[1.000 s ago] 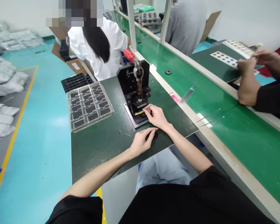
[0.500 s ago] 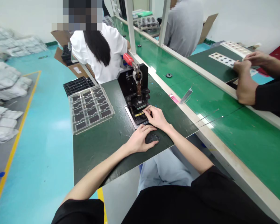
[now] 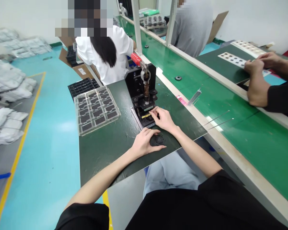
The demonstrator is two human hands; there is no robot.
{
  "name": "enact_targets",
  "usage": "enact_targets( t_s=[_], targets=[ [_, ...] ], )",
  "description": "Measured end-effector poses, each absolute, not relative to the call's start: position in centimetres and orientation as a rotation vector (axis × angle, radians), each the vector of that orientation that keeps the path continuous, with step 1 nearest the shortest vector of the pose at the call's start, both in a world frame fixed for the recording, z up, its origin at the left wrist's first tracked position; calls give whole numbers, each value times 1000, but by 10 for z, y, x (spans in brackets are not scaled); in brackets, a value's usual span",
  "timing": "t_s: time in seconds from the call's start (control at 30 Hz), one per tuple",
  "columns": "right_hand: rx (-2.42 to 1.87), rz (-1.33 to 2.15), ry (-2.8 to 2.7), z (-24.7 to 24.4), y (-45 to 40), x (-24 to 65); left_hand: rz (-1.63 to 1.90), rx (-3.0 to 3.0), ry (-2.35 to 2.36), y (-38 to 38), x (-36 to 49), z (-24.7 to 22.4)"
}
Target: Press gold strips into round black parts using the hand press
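Note:
My left hand rests on the dark green table with thumb and fingers apart, curved around a round black part that lies flat. Whether the fingers touch its rim I cannot tell. At the base of a black toggle press with a red handle, my right hand has its thumb and forefinger pinched together. Just left of those fingertips a narrow yellow strip lies across the press bed. What the pinch holds is too small to make out.
A clear tray of dark square pieces sits at the table's left, with black trays behind it. On the right runs a green conveyor carrying a black ring. Co-workers sit ahead; another person's hands work across the belt.
My left thumb and fingers have spread a little wider around the round black part. The right hand stays at the press bed. The whole view has shifted slightly.

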State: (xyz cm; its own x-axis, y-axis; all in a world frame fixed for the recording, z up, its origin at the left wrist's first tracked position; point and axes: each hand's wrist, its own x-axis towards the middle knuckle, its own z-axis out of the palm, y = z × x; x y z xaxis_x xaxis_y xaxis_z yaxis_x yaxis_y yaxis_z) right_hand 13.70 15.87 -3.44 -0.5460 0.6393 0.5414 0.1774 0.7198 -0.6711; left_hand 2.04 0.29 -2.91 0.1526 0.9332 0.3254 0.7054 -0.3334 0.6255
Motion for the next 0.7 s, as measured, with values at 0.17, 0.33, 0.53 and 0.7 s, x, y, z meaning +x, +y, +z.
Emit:
enact_targets(
  t_s=[0.17, 0.33, 0.53, 0.7],
  targets=[
    [-613, 701, -2088, -35, 158, 138, 908, 2177, 1633, 0, 22, -29],
    [-616, 731, -2074, -33, 158, 136, 875, 2124, 1664, 0, 25, -28],
    [-704, 992, -1770, -24, 153, 148, 888, 2094, 1631, 2, 24, -27],
    [-810, 1135, -1681, -25, 124, 194, 944, 2103, 1610, 1, 22, -27]
  ],
)
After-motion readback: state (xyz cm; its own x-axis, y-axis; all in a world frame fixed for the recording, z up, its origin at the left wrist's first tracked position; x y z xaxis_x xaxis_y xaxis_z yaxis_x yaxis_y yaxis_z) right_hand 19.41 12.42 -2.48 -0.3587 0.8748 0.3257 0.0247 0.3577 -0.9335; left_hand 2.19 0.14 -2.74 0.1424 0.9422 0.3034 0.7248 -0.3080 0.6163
